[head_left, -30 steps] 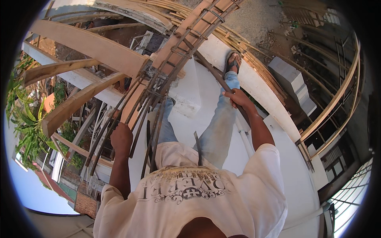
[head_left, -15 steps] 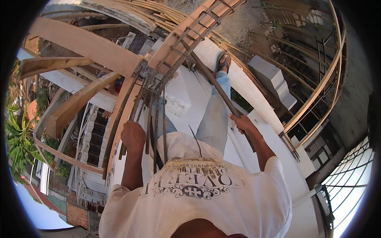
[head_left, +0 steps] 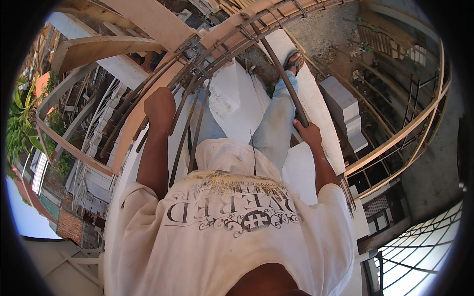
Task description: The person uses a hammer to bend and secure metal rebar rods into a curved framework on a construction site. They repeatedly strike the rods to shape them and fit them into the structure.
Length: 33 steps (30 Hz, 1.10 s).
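My right hand (head_left: 308, 133) is closed round the near part of a long dark metal bar (head_left: 280, 69). The bar slants up and left, and its far end meets a rebar cage (head_left: 276, 20) of long rods and bent ties. My left hand (head_left: 160, 105) is a fist among the rebar ends at the left, closed on a steel rod mostly hidden by the fingers. Several loose rebar ends (head_left: 183, 140) hang down beside it toward my shirt. The cage lies along wooden formwork boards (head_left: 217, 40).
My sandaled foot (head_left: 294, 61) rests on a narrow white ledge (head_left: 321, 116). Curved timber planks (head_left: 106, 47) and a stairway (head_left: 101, 116) lie to the left. Pale blocks (head_left: 340, 106) stand on the right, near a bent timber rail (head_left: 400, 140). Gravel ground shows far below.
My view has shifted, so the cage sits higher and more to the right. Both hands have moved farther forward, and the bar in my right hand stands steeper.
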{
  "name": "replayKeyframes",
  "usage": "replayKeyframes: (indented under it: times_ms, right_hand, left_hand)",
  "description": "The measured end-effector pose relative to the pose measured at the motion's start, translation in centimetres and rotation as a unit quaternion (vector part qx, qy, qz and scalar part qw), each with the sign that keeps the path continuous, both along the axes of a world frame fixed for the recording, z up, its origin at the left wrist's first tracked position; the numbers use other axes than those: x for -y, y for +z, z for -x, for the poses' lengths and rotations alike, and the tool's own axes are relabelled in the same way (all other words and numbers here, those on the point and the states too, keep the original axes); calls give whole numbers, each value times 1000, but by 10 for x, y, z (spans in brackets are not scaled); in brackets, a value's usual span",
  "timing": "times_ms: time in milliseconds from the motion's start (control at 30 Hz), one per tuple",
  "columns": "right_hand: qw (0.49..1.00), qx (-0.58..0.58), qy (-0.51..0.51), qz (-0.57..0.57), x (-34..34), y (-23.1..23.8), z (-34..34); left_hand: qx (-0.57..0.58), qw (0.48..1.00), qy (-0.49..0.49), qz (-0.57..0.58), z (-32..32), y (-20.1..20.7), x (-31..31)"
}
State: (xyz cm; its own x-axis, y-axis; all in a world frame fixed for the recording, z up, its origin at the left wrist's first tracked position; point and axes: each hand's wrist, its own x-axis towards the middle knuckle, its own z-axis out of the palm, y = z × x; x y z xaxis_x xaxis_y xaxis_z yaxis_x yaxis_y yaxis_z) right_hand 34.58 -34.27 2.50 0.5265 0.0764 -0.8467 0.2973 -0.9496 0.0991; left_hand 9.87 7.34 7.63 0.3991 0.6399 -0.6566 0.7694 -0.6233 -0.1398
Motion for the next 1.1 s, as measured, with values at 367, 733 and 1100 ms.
replayKeyframes:
  times_ms: [367,733,1100]
  right_hand:
    - [978,88,177,66,105,45,-136]
    - [958,17,283,34,121,76,-337]
    - [970,57,227,66,186,123,-346]
  left_hand:
    - [-143,990,-2,-7,-7,16,-6]
    - [-123,986,-15,-114,8,18,3]
    - [-137,973,2,-186,6,18,20]
